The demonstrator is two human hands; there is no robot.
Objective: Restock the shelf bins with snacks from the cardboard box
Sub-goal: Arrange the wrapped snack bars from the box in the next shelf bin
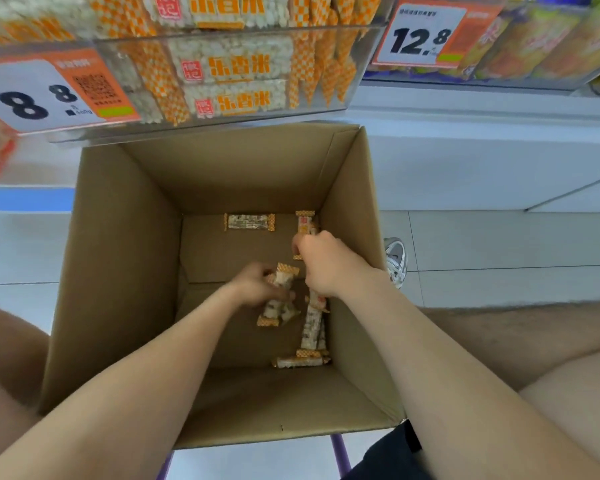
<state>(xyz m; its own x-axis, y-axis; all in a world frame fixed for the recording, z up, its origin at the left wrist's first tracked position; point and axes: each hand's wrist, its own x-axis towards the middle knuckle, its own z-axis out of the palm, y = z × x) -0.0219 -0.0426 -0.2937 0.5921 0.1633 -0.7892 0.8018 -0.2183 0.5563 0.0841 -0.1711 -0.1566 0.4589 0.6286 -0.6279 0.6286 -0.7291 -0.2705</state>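
1. The box (118,271) stands open below the bin (222,74), which is full of bars.
2. The left hand (257,287) has its fingers curled round a bundle of bars (278,306) low in the box.
3. The right hand (326,261) has its fingers gripping a bar (305,225) by the right wall.
4. A loose bar (249,222) lies at the back of the box, and more bars (310,327) lie along the right wall.

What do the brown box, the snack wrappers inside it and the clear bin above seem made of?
Brown open-topped box: matte cardboard, creased at its folds. Orange-ended snack wrappers: probably thin glossy plastic film, the filling showing through the middle. Clear shelf bin: likely rigid acrylic or similar plastic; packets show through its shiny front.
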